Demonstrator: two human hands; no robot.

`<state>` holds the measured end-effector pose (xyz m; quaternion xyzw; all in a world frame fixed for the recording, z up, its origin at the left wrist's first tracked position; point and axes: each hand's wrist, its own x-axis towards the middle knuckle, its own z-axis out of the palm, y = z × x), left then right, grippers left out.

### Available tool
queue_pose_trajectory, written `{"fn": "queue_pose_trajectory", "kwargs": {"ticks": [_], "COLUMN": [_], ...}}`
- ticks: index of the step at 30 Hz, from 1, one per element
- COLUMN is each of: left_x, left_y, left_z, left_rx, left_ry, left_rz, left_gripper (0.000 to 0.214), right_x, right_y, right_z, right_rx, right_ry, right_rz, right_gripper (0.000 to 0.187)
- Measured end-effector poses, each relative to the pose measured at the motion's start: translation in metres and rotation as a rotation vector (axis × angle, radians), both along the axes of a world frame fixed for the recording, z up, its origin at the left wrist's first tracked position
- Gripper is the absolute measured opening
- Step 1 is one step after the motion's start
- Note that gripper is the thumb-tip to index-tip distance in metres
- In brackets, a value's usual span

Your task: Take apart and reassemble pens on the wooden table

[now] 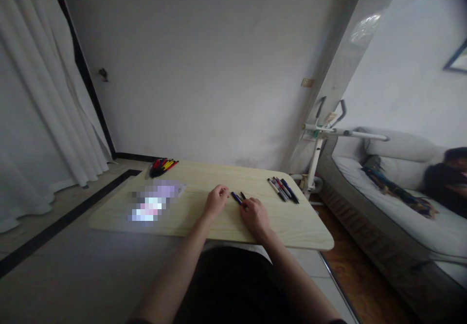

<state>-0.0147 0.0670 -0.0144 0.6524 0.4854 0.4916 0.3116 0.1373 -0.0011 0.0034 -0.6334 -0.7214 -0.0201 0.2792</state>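
The right hand [254,213] lies at the near end of the blue pen [236,197], fingers bent over it; whether it grasps the pen or only rests on it, I cannot tell. The left hand [218,197], just left of the blue pen, is released, its fingers loosely curled with nothing visible in them. A dark pen [242,195] lies just right of the blue pen, its near end also by the right fingers. Handling this pair well probably calls for a light fingertip pinch on one barrel, with the left hand steadying the other against rolling on the worktop [302,229].

Left of the blue pen, past the left hand, a bright pixelated patch [148,209] masks whatever lies there. A row of pens [282,190] sits well to its right; a bunch of pens [163,167] lies far left and beyond. Nothing visible blocks the blue pen except the fingers themselves. Farther off, beyond it, rises the wall [204,71].
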Motion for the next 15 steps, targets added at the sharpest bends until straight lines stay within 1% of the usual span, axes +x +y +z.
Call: {"fn": "queue_pose_trajectory", "kwargs": {"ticks": [5,9,12,15], "left_x": [0.0001,0.0007,0.0009,0.0007], "left_y": [0.0,-0.0012,-0.0019,-0.0026], "left_z": [-0.0002,0.0008,0.0015,0.0027], "left_rx": [-0.021,-0.025,-0.018,-0.012], "left_ry": [-0.011,-0.026,-0.029,-0.016], "left_rz": [-0.007,-0.01,-0.012,-0.01], "left_gripper": [0.022,0.023,0.023,0.021], "right_x": [0.001,0.0011,0.0023,0.0071], "right_y": [-0.0014,-0.0033,-0.0012,0.0042], "right_z": [-0.0003,-0.0011,-0.0032,-0.0058], "right_rx": [0.041,0.089,0.121,0.115], "right_ry": [0.03,0.092,0.179,0.338], "right_rz": [0.01,0.004,0.019,0.013], "right_gripper": [0.014,0.013,0.015,0.018]}}
